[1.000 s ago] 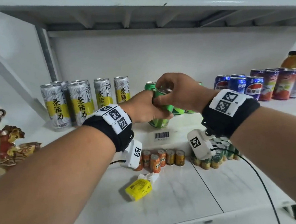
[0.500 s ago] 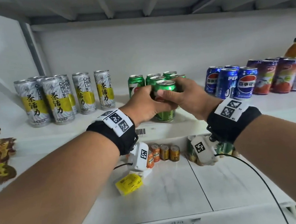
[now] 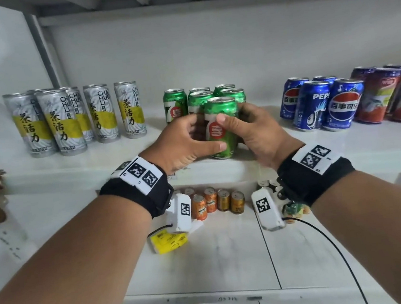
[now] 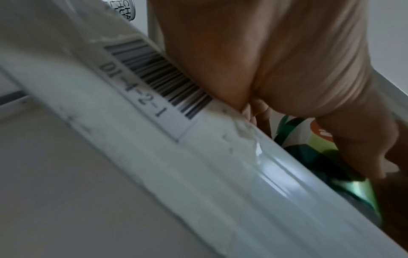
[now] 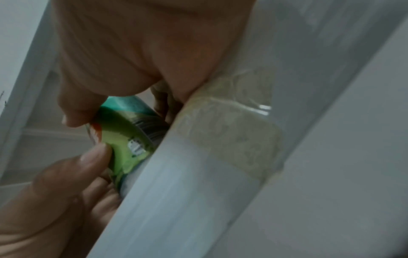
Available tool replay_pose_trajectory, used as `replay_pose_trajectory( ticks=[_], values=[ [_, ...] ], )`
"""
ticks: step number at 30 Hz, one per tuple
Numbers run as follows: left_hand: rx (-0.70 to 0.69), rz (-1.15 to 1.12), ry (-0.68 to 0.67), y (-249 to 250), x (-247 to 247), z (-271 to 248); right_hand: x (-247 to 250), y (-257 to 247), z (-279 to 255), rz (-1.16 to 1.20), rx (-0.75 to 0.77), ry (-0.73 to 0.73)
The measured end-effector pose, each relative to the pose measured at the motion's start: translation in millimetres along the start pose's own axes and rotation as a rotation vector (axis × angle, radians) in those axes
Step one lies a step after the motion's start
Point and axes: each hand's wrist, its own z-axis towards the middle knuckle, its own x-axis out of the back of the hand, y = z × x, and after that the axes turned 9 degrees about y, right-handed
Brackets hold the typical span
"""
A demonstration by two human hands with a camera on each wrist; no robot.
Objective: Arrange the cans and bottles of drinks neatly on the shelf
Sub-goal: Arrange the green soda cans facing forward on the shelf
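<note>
A green drink can [image 3: 221, 127] stands upright near the front edge of the white shelf [image 3: 55, 170], just before several other green cans [image 3: 200, 97]. My left hand [image 3: 194, 134] grips its left side, thumb low on the front. My right hand [image 3: 241, 122] grips its right side, thumb across the label. In the left wrist view my palm [image 4: 276, 61] hides most of the can [image 4: 309, 137]. The right wrist view shows my right thumb and my left thumb [image 5: 88, 162] pressed on the can [image 5: 128, 132].
Tall white-and-yellow tea cans [image 3: 67, 121] fill the shelf's left part. Blue Pepsi cans [image 3: 313, 103] and purple-red cans [image 3: 386, 92] stand to the right. On the lower shelf are small orange cans [image 3: 209, 203] and a yellow packet [image 3: 169, 241]. A barcode label [image 4: 154, 78] marks the shelf edge.
The green can was tilted between my hands at the shelf edge; now it stands upright in front of the green group. Both hands still hold it.
</note>
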Motion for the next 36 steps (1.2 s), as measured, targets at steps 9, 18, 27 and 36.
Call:
replay_pose_trajectory(
  ticks=[9, 18, 27, 36],
  values=[
    [-0.007, -0.057, 0.017, 4.2, -3.4, -4.9, 0.3, 5.4, 2.4, -0.017, 0.009, -0.017],
    [-0.059, 0.049, -0.067, 2.8, -5.0, -6.9, 0.9, 4.5, -5.6, 0.014, 0.072, -0.048],
    [-0.197, 0.156, 0.005, 2.2, -1.5, -9.7, 0.7, 6.6, 0.4, 0.026, 0.099, -0.065],
    [-0.166, 0.199, 0.002, 4.1, -4.8, -10.8, -1.9, 8.3, -0.5, 0.074, 0.130, 0.000]
  ],
)
